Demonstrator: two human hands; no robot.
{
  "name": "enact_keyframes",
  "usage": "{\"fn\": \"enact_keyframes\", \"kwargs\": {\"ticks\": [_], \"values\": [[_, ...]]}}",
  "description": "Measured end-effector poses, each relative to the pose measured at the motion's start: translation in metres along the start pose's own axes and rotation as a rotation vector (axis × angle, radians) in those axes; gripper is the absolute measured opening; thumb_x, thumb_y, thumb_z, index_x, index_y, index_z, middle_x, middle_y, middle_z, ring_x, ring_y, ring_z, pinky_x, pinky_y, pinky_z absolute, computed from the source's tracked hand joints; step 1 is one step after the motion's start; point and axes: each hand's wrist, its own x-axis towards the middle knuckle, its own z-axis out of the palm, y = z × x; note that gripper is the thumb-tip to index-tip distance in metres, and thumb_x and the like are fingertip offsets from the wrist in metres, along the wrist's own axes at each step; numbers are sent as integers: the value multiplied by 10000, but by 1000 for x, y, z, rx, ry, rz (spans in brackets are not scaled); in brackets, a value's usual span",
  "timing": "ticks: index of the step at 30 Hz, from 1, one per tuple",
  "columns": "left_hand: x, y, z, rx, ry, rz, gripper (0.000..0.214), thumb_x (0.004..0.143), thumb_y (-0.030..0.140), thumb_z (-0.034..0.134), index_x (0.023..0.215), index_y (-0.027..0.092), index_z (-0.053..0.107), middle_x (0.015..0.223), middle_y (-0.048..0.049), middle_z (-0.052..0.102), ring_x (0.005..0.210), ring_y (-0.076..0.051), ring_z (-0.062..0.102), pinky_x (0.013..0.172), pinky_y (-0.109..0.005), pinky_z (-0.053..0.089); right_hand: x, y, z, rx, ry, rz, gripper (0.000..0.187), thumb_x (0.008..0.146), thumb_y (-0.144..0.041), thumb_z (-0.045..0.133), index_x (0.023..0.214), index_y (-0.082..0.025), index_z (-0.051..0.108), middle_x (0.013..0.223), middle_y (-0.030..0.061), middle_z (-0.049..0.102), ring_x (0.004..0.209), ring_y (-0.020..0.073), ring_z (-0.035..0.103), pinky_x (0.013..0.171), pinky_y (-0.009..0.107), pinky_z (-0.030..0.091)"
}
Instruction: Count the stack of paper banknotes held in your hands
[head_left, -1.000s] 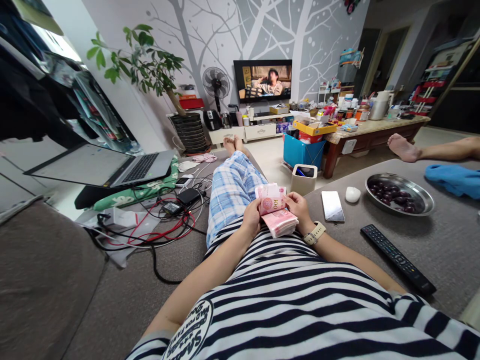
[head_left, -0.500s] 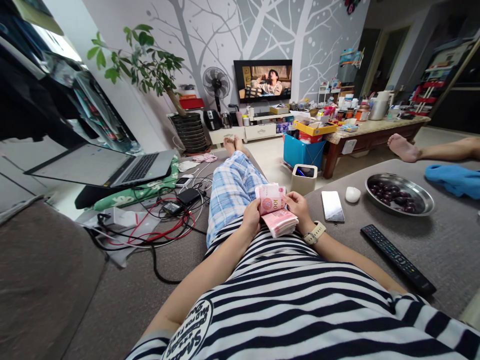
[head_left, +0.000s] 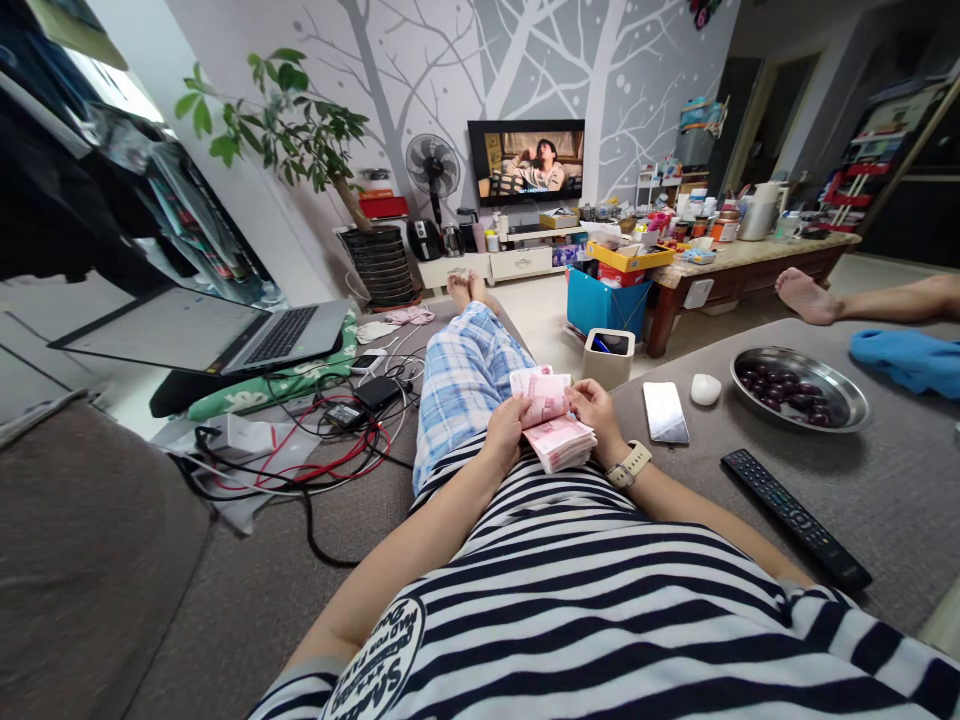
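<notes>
Centrally, a bent wad of pink banknotes [head_left: 560,447] sits between both hands, over the hem of the striped T-shirt [head_left: 585,600]. The left hand [head_left: 505,432] has its grip closed around the wad's left side; the right hand [head_left: 595,410] pinches the upper notes' right edge, its grip narrow. Beyond the beige-strapped watch [head_left: 630,465], a smartphone [head_left: 665,412] and a black remote control [head_left: 795,520] lie on the grey sofa [head_left: 697,450].

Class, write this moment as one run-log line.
left hand: holds banknotes | right hand: grips banknotes at edge | right of hands: phone, remote control, metal bowl
</notes>
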Motion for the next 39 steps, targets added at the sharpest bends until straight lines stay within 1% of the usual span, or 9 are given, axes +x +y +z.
{"fn": "enact_keyframes", "kwargs": {"ticks": [3,8,12,18,21,25,28,33,39], "values": [[-1,0,-1,7,-45,-4,274,631,326,865,821,175,738,804,-60,768,775,-240,714,806,-385,571,0,-1,-1,-25,-20,-3,460,706,-655,764,668,-243,563,628,-24,525,614,160,454,595,310,414],[-1,1,-2,5,-70,8,254,640,313,870,822,177,755,803,-61,781,774,-240,724,811,-379,580,-1,-1,-2,-37,-39,14,444,731,-627,750,631,-238,562,608,-25,518,613,160,440,611,315,414],[1,0,-1,6,-28,31,232,658,338,844,790,169,754,803,-66,783,806,-249,728,843,-387,577,-1,-2,-2,-28,-36,18,444,717,-627,749,616,-241,555,604,-26,507,605,159,424,613,321,394],[13,-9,-6,-24,83,39,277,662,385,851,771,157,741,798,-57,777,798,-230,722,859,-366,561,-1,-1,-2,-8,-32,29,443,701,-625,766,621,-241,559,602,-27,500,600,159,416,602,318,377],[18,-12,-9,-48,81,12,300,671,403,847,789,147,744,808,-63,780,776,-221,722,850,-367,568,-1,0,-2,-12,-29,33,439,694,-627,761,624,-241,565,597,-29,497,599,159,415,597,317,379],[20,-14,-10,-48,104,5,270,677,376,844,765,145,738,782,-53,772,734,-200,702,817,-347,569,-2,-1,-2,-16,-21,31,431,690,-620,759,628,-237,571,606,-27,507,605,159,421,598,317,383],[19,-14,-10,-64,91,5,260,684,369,842,776,148,742,802,-55,778,748,-209,711,827,-355,573,-3,-1,-2,-8,-18,36,431,686,-620,764,634,-236,574,606,-26,504,600,158,419,590,317,380],[18,-14,-10,-53,66,-14,284,699,406,836,802,157,745,820,-61,779,794,-243,734,855,-388,569,-3,-1,-2,3,-18,49,412,688,-605,768,655,-234,590,601,-27,511,591,156,429,574,313,381],[14,-10,-6,-40,78,-5,244,691,373,799,766,147,745,815,-57,780,771,-207,700,827,-348,562,-3,-1,-2,9,-29,51,435,687,-623,780,661,-235,584,598,-30,520,576,149,432,555,308,380]]}}
